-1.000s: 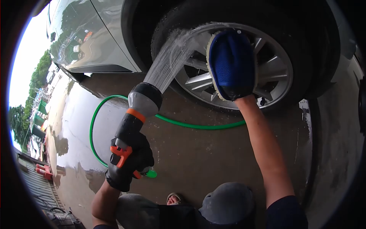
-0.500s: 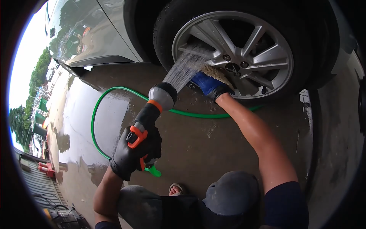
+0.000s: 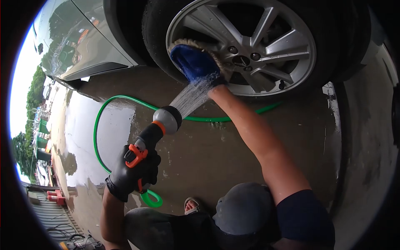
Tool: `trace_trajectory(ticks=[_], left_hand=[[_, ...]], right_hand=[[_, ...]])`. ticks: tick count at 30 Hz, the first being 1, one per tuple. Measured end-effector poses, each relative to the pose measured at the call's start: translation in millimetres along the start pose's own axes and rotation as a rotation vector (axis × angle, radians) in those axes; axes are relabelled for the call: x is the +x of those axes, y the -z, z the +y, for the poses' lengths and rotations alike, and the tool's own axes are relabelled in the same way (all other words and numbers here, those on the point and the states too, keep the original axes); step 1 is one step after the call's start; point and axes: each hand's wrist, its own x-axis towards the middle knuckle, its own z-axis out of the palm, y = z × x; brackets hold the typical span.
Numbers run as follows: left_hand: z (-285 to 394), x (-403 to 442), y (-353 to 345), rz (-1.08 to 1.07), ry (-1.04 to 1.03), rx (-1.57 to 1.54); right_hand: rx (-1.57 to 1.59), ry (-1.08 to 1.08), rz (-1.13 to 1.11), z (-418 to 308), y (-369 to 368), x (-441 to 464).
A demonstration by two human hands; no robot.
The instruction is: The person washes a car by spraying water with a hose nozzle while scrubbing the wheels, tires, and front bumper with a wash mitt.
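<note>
My left hand (image 3: 135,171), in a black glove, is wrapped round the handle of a grey and black spray nozzle (image 3: 166,119) with orange parts. Water fans out of it up and to the right, onto the cuff of a blue mitt (image 3: 195,62). That mitt covers my right hand (image 3: 200,68), hiding the fingers; its pale fluffy side lies against the lower left rim and spokes of the silver wheel (image 3: 287,43). A green hose (image 3: 96,137) runs from the nozzle and loops over the ground.
The grey car's door panel (image 3: 89,46) is at the upper left, beside the black tyre (image 3: 156,41). Wet concrete (image 3: 200,158) lies below. My knees and one sandalled foot (image 3: 191,205) show at the bottom. Red objects (image 3: 56,197) stand far left.
The mitt went from the wheel's upper middle down, then left to the lower left rim. The nozzle first moved right, then back left and lower. Its spray now strikes the mitt's cuff.
</note>
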Motion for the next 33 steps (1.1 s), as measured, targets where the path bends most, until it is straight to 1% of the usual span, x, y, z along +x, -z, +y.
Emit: trace_trajectory(ticks=[1,2,3,4,6,8,9,10,11,12,13,14,16,17,19,20,21,23,25,27,28,30,31,32,33], left_hand=[[-1.0,1.4,0.9,0.038,0.024,0.003],[-11.0,6.5,9.4,-0.007,0.022,-0.043],[-11.9,4.9,8.1,-0.017,0.018,-0.042],[-11.2,3.3,6.5,-0.007,-0.010,-0.001],[-11.1,-3.7,3.5,-0.003,-0.057,0.057],[-9.8,-9.6,6.9,-0.031,-0.028,0.093],[-8.4,-10.7,7.9,-0.059,-0.011,0.139],[-7.7,-11.0,7.0,-0.059,-0.011,0.131],[-8.3,-10.6,7.2,-0.062,-0.007,0.128],[-8.9,-9.5,7.7,-0.026,0.007,0.137],[-8.1,-7.1,6.6,0.006,0.019,0.149],[-6.1,-4.1,1.3,0.008,-0.003,0.130],[-3.9,1.4,-3.7,-0.030,0.000,0.119],[-3.8,3.8,-6.7,-0.057,0.006,0.102],[-7.5,10.5,-11.8,-0.096,0.001,0.103],[-8.1,12.9,-14.1,-0.124,-0.010,0.104],[-5.9,14.6,-16.4,-0.131,-0.012,0.112],[-2.8,13.8,-19.5,-0.139,-0.035,0.197],[-1.6,10.6,-19.9,-0.149,-0.022,0.207],[-3.2,3.6,-18.6,-0.155,-0.075,0.201],[-8.1,1.6,-9.8,-0.162,-0.049,0.243],[-9.9,-5.5,-3.4,-0.136,-0.036,0.276],[-8.5,-9.0,-1.4,-0.130,-0.027,0.328],[-5.8,-9.5,-2.8,-0.128,-0.037,0.238],[-8.1,-9.2,-4.7,-0.136,-0.026,0.240]], right_hand=[[-0.123,0.040,-0.211,-2.4,-13.7,-9.0],[0.038,-0.073,-0.381,3.0,-17.4,-25.9],[0.179,-0.211,-0.533,-3.5,3.5,-20.3],[0.609,-0.492,-0.616,-8.1,38.6,-25.1],[0.540,-0.413,-0.574,7.7,57.8,-67.0],[0.299,-0.151,-0.516,40.8,83.5,-101.8],[0.391,-0.373,-0.510,31.0,121.7,-78.2],[0.059,0.020,-0.387,42.1,138.1,-71.5],[0.060,0.018,-0.392,46.0,161.9,-57.6],[-0.023,0.004,-0.408,49.3,188.6,-40.6],[-0.111,-0.012,-0.424,52.2,203.6,-33.4],[-0.120,-0.017,-0.428,56.6,205.9,-33.8],[-0.344,0.191,-0.110,66.8,199.2,-30.6],[-0.277,0.195,-0.105,71.2,184.9,-25.0],[-0.160,0.110,-0.150,58.6,146.2,-30.0],[0.267,-0.207,-0.252,47.9,125.4,-21.5],[0.291,-0.138,-0.169,41.5,106.0,-22.3],[0.355,-0.094,-0.256,40.6,83.1,-35.0],[0.350,-0.336,-0.789,19.2,106.2,-19.1],[0.515,-0.311,-0.582,42.1,79.8,-73.9],[0.478,-0.309,-0.512,43.6,101.0,-82.8],[0.218,-0.215,-0.508,49.7,142.9,-67.8],[0.070,-0.063,-0.474,57.1,165.3,-55.6],[-0.082,0.078,-0.435,61.4,179.6,-49.9],[-0.081,0.067,-0.444,64.9,179.5,-50.1]])
